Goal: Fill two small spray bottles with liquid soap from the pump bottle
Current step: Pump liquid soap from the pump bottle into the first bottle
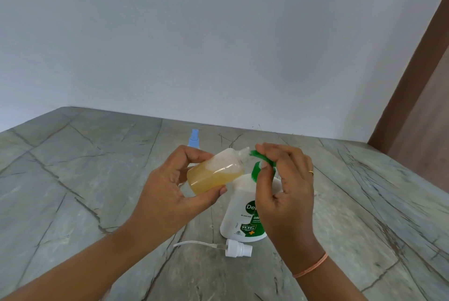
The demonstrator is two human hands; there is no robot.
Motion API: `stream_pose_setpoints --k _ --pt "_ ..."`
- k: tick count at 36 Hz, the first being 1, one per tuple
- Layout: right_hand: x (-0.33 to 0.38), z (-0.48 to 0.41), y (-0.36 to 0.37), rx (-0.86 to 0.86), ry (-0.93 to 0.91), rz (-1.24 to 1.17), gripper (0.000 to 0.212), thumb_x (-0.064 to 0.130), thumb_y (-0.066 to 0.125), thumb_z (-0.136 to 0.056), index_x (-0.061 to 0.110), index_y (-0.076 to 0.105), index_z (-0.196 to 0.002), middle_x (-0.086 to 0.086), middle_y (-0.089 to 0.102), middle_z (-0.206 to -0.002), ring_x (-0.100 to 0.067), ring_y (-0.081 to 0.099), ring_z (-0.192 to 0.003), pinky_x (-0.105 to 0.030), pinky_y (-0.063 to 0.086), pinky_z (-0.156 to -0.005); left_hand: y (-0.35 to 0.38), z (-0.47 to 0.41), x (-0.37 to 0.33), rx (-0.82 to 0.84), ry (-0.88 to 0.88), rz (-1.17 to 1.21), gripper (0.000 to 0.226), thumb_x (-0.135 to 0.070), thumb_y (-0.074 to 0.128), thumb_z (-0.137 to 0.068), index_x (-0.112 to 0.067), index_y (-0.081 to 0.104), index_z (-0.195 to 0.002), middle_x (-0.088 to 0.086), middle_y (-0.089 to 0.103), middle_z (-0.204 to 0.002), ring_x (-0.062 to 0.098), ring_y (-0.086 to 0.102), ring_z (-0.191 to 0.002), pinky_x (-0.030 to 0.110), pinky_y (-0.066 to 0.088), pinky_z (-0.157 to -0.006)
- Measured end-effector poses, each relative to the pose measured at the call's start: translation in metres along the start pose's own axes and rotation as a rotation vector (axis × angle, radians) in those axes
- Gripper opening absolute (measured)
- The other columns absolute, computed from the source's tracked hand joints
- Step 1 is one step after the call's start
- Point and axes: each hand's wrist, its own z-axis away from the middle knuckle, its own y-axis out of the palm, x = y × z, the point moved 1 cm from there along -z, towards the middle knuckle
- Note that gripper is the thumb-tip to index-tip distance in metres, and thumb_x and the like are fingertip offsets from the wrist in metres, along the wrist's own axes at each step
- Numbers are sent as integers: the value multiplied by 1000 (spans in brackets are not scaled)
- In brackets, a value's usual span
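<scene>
1. Spray bottle (216, 174) lies tilted in the curled left hand (167, 186), half full of amber soap, mouth at the spout.
2. Fingers of the right hand (284, 186) pinch the green pump head (261, 158); the pump bottle (243, 215) stands on the counter (97, 179).
3. Slow presses would suit, I'd say, with the mouth kept under the spout.

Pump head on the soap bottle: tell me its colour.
Green. The pump head shows best in the head view, held by the right hand.
</scene>
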Motion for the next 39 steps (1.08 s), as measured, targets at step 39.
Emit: stream_pose_setpoints --k 39 --pt "3 -5 -5 6 -30 25 27 9 46 -83 16 63 -103 8 55 -99 -11 49 -91 -44 46 -71 2 2 0 7 19 51 42 -39 74 -62 -45 54 -97 -18 66 -93 9 65 -87 16 52 -71"
